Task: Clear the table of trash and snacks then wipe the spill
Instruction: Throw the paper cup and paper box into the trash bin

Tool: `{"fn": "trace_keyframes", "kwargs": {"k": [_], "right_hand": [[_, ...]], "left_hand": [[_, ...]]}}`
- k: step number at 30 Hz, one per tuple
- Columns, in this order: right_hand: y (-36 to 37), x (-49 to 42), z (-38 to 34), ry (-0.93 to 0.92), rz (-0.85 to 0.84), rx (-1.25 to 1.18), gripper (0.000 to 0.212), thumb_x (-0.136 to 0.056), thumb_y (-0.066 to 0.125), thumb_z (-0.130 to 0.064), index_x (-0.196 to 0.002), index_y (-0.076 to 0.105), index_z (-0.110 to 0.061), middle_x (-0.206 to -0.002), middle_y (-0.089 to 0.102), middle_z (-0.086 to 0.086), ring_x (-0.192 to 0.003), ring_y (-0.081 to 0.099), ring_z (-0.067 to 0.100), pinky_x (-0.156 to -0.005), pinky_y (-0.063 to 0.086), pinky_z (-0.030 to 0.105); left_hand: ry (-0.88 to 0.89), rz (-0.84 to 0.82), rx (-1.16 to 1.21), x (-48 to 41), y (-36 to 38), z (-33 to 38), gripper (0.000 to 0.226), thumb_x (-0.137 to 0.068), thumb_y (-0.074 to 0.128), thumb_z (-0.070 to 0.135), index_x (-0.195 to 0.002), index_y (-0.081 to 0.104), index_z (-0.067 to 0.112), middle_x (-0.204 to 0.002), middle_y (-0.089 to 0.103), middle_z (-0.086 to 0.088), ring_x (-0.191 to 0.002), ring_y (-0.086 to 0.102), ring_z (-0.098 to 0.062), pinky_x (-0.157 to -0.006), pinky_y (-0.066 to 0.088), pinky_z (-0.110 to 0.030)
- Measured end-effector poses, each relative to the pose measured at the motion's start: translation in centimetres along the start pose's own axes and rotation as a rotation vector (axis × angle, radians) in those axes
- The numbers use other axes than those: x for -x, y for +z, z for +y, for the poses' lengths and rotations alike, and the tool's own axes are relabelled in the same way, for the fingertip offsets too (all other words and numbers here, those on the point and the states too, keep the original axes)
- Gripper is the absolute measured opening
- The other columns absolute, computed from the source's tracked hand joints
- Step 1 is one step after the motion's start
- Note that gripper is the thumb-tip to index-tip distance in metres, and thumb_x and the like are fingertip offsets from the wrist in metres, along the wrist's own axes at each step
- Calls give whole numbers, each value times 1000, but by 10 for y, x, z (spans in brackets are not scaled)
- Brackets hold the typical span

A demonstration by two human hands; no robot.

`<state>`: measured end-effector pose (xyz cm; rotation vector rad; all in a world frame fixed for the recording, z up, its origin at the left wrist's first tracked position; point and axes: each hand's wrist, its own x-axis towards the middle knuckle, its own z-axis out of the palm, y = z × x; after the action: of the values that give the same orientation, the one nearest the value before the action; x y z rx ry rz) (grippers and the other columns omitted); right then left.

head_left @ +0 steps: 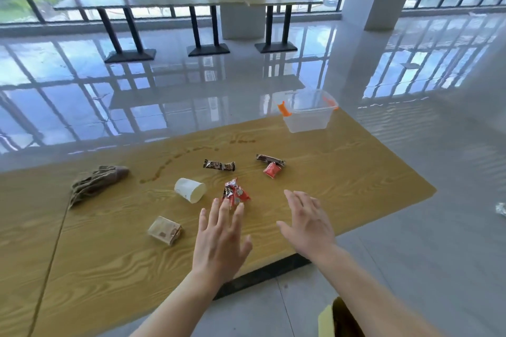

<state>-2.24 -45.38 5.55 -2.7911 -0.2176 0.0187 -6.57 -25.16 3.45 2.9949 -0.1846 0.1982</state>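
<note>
Head view: red snack wrappers (236, 191), print illegible, just beyond left hand (221, 238).

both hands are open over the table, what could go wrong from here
1. The paper cup lies on its side near the spill; a brush from the left hand might roll it through the liquid.
2. The clear tub sits at the far edge of the table, so snacks dropped in hard might nudge it off.
</note>
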Motion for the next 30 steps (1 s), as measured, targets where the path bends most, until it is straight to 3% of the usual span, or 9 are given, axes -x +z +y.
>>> {"fn": "trace_keyframes", "kwargs": {"k": [6,10,20,26,30], "right_hand": [[33,-45,-79,-158,-19,-20,68,-91,65,-37,-149,36,-17,-145,48,2,-133,40,21,-111,33,29],[54,-71,-127,-223,-42,-21,65,-90,66,-35,-147,40,-18,-142,50,1,-130,43,23,-108,37,31],[96,-122,-175,-242,-207,-10,59,-92,63,-34,-144,39,-19,-137,49,2,-122,44,25,-101,41,34],[124,-170,-183,-263,-356,49,59,-94,59,-37,-145,35,-20,-143,42,6,-126,39,28,-104,39,39],[142,-196,-190,-292,-410,128,70,-94,58,-47,-150,27,-19,-146,38,12,-128,39,32,-108,37,41]], "left_hand": [[-183,-37,24,3,1,-93,71,-86,52,50,-148,33,20,-152,34,-15,-145,22,-36,-116,21,-57],[-244,-59,38,-2,5,-140,71,-86,55,49,-147,35,19,-151,35,-15,-144,23,-36,-115,23,-57],[-363,-199,88,-18,41,-184,70,-89,44,52,-150,22,26,-155,27,-11,-145,18,-32,-116,18,-52],[-445,-358,114,-27,70,-189,87,-79,60,58,-150,17,31,-153,26,-10,-142,23,-29,-112,28,-45],[-491,-407,147,-30,77,-192,78,-76,64,49,-145,29,34,-145,32,-6,-127,38,-25,-95,44,-38]]}}
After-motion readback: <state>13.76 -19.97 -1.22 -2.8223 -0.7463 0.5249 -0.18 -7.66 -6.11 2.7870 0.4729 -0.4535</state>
